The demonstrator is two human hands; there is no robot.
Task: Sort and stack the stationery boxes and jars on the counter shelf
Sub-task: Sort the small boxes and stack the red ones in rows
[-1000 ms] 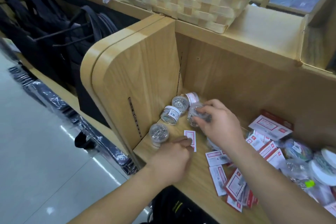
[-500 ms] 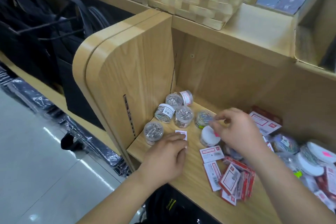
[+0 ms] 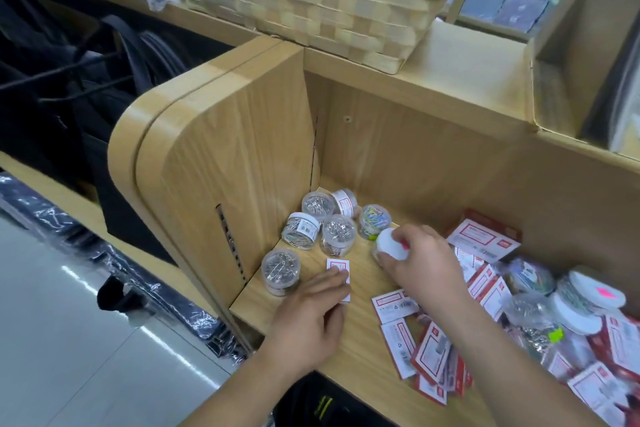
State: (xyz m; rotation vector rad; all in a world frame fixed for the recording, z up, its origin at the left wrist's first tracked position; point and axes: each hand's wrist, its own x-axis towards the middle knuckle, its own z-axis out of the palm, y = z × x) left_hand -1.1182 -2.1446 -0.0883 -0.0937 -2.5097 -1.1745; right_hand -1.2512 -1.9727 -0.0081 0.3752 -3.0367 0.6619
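Several clear jars of pins and clips stand in the shelf's back left corner, among them a pin jar point(image 3: 338, 234) and a jar of coloured clips point(image 3: 374, 222). Another pin jar point(image 3: 281, 268) stands alone near the front left. My right hand point(image 3: 420, 262) grips a white-lidded jar point(image 3: 390, 243) beside the cluster. My left hand point(image 3: 311, 315) rests on the wooden shelf point(image 3: 360, 350), its fingertips touching a small red-and-white box point(image 3: 339, 270). More red-and-white boxes point(image 3: 429, 354) lie scattered on the right.
A pile of jars with white lids point(image 3: 585, 298) and boxes fills the shelf's right end. A curved wooden side panel point(image 3: 214, 163) bounds the left. A woven basket point(image 3: 311, 0) sits on the ledge above. Black bags point(image 3: 90, 80) hang at left.
My right hand let go of a pin jar in the cluster, moved right, and now grips the white-lidded jar, bringing it toward the cluster. My left hand stayed on the small box.
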